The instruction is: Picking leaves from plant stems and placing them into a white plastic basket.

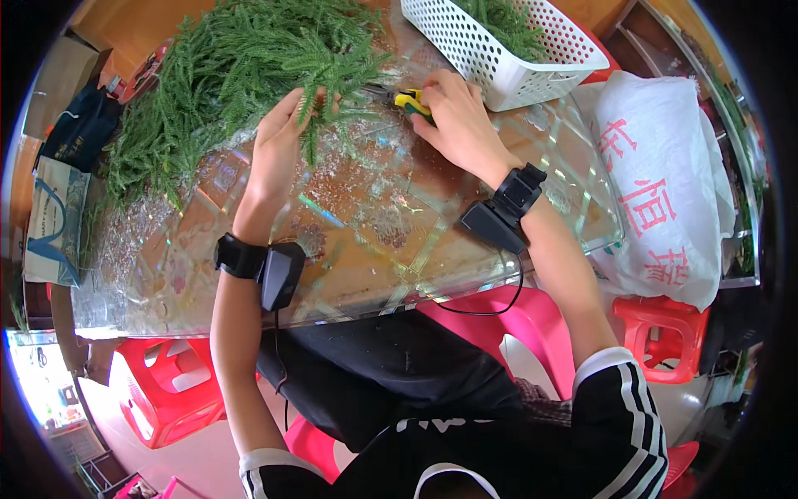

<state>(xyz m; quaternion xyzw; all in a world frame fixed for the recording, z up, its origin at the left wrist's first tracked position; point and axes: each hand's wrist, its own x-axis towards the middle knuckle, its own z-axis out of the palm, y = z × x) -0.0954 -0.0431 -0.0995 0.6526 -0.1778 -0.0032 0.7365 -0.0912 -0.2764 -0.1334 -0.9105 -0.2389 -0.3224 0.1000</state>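
Note:
A big heap of green artificial-looking sprigs [220, 87] covers the far left of the table. At the heap's near right edge, my left hand [278, 141] is closed on a needle-leaved green sprig [311, 137] whose tip hangs past the fingers. My right hand [460, 121], to the right of it, grips pliers with yellow and dark green handles [409, 101]. Their metal jaws point left toward the sprigs; whether they close on a stem I cannot make out. Just beyond my right hand stands a white perforated basket [544, 79] with more green sprigs inside.
Small pale bits lie scattered over the clear-covered table [374, 241]. A white sack with red lettering [657, 191] rests right of the table, above a red stool [665, 333]. Another red stool [170, 391] stands at the lower left. A tote bag [54, 220] is at the left edge.

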